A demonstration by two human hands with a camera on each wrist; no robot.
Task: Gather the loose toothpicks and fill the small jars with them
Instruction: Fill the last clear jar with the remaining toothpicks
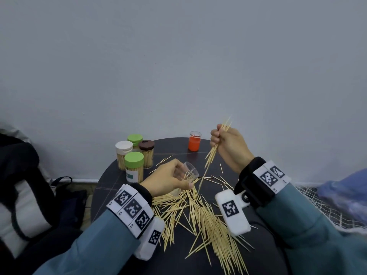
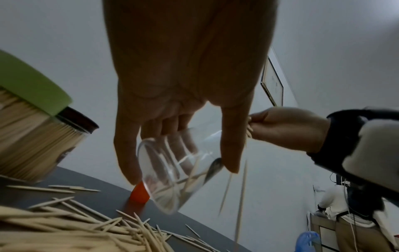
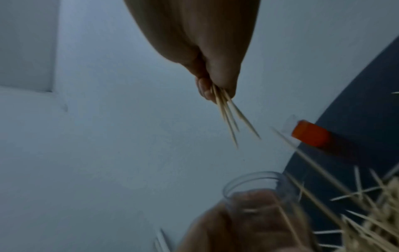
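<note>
My left hand grips a small clear jar, tilted with its mouth toward the right, above the heap of loose toothpicks on the dark round table. In the left wrist view the clear jar holds a few toothpicks between thumb and fingers. My right hand is raised up right of the jar and pinches a bundle of toothpicks, whose ends stick out above and below the fist. The right wrist view shows the bundle's tips above the jar's mouth.
Several capped jars full of toothpicks stand at the table's back left: white, brown and two green ones. An orange-filled open jar stands at the back edge. A dark bag lies left of the table.
</note>
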